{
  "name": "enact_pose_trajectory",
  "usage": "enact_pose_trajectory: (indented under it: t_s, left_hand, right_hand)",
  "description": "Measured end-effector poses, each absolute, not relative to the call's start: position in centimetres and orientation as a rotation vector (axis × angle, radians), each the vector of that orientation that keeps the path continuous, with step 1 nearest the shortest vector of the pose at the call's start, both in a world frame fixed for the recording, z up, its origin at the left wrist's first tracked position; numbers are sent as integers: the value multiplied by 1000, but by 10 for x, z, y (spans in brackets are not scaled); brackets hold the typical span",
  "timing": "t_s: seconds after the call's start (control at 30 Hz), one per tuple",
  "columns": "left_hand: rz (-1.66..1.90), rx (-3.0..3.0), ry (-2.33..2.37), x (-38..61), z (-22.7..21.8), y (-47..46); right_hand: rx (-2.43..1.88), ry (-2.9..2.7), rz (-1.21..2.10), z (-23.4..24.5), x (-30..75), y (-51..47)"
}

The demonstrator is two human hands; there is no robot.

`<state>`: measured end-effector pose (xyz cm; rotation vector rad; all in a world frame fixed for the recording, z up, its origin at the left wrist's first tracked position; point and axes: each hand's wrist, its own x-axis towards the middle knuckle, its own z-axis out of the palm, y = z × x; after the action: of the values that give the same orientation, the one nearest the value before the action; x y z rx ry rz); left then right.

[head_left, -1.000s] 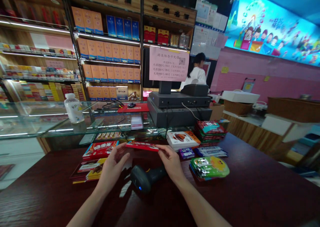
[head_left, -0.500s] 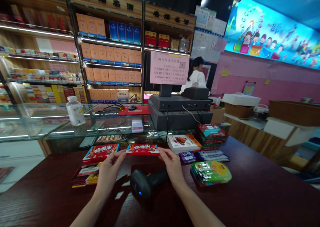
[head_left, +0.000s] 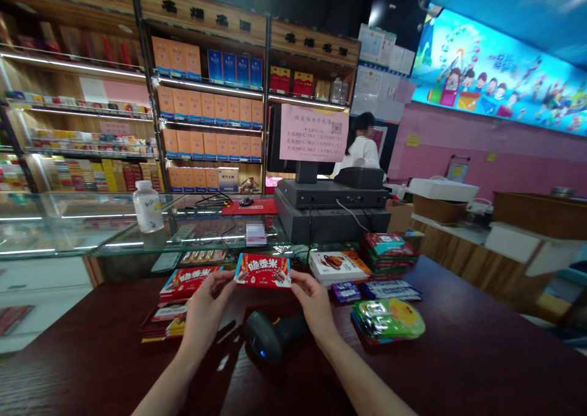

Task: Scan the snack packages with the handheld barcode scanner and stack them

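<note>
Both my hands hold a flat red snack packet (head_left: 263,270) up over the dark wooden counter (head_left: 458,355), its printed face turned towards me. My left hand (head_left: 205,314) pinches its left end and my right hand (head_left: 313,304) pinches its right end. A black barcode scanner (head_left: 270,335) lies on the counter just below the packet, between my wrists, with a small blue light lit. A matching red packet (head_left: 189,281) lies flat to the left, beside a stack of more flat packets (head_left: 164,322).
To the right lie a white box (head_left: 338,265), a pile of red and green packs (head_left: 387,249), blue sachets (head_left: 376,291) and a green-yellow pack (head_left: 389,319). Behind stand a till (head_left: 332,211), a glass case with a bottle (head_left: 147,206), stocked shelves and a person in white (head_left: 362,147).
The red packet has been tilted up from nearly edge-on to face me, still held at both ends. The view has shifted slightly.
</note>
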<state>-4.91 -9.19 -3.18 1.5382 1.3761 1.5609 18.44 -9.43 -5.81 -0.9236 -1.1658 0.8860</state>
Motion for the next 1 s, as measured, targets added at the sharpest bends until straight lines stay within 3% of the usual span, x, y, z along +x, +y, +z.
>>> enact_pose_trajectory:
  t_s: [0.4, 1.0]
  left_hand:
    - [1364, 1815, 1643, -70, -19, -86]
    - [1329, 1947, 1851, -121, 14, -94]
  right_hand:
    - [-991, -1340, 770, -33, 177, -93]
    - [-901, -1423, 969, -22, 125, -74]
